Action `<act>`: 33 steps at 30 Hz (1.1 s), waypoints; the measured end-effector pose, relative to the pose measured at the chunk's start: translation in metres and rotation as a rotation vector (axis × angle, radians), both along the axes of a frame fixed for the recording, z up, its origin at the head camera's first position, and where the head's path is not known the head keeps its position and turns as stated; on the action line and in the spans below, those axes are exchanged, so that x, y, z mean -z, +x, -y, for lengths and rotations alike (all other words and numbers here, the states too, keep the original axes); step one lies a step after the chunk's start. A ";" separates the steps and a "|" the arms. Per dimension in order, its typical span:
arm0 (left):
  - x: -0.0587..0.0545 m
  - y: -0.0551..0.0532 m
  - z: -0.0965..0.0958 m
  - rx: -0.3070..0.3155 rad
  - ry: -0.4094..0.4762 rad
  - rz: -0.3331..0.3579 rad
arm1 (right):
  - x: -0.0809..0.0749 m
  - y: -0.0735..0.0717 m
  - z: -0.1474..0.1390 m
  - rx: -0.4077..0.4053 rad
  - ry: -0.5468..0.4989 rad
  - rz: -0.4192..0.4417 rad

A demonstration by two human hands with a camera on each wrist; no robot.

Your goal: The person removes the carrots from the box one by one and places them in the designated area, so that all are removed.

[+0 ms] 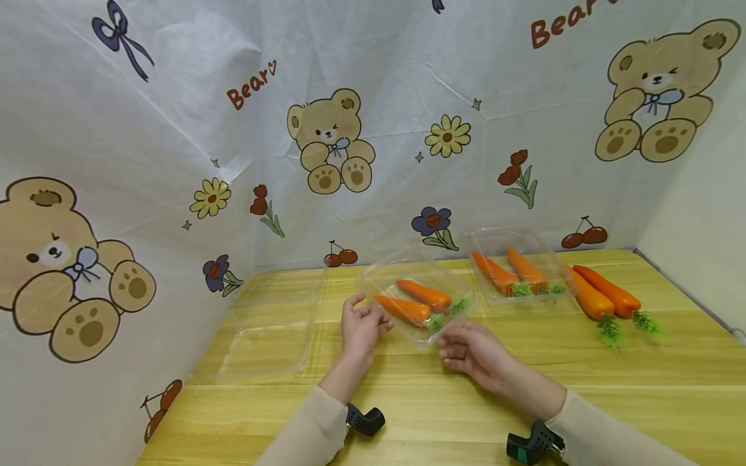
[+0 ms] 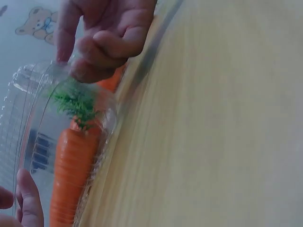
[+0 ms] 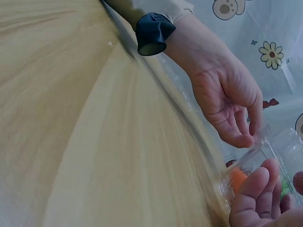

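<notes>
In the head view, a clear plastic clamshell box [image 1: 387, 270] holds two orange carrots [image 1: 424, 294] with green tops. The box is turned cornerwise between my hands, its lid over the carrots. My left hand [image 1: 361, 330] pinches its left edge; in the right wrist view, the finger and thumb of that left hand [image 3: 229, 101] meet at the rim. My right hand [image 1: 480, 356] grips the near right corner, its other fingers curled beneath. The left wrist view shows a ribbed carrot [image 2: 71, 175] up close through the clear wall, below the right hand [image 2: 111, 40].
Behind on the right stands another clear box [image 1: 492, 236] with two carrots. Beside it, two loose carrots [image 1: 612, 291] lie on the wooden table [image 1: 443, 421]. An opened clear box [image 1: 268, 346] sits at the left. A bear-print cloth [image 1: 396, 84] hangs behind.
</notes>
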State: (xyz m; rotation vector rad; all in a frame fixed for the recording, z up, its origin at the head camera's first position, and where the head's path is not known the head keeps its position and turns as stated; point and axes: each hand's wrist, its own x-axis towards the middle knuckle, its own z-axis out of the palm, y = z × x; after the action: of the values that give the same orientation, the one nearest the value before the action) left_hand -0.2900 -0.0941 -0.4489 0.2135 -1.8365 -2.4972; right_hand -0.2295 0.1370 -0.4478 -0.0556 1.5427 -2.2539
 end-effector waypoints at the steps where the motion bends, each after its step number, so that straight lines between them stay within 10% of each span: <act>1: 0.000 0.002 -0.001 -0.005 0.005 -0.003 | 0.000 0.001 0.001 -0.001 -0.003 0.001; 33: 0.005 0.016 0.015 -0.061 0.014 -0.037 | -0.002 0.004 -0.011 -0.034 0.091 -0.083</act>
State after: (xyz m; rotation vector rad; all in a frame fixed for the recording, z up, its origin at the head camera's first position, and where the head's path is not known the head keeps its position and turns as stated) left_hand -0.2745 -0.1095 -0.4536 0.2186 -1.7714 -2.4575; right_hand -0.2260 0.1483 -0.4455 -0.1498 1.6726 -2.1768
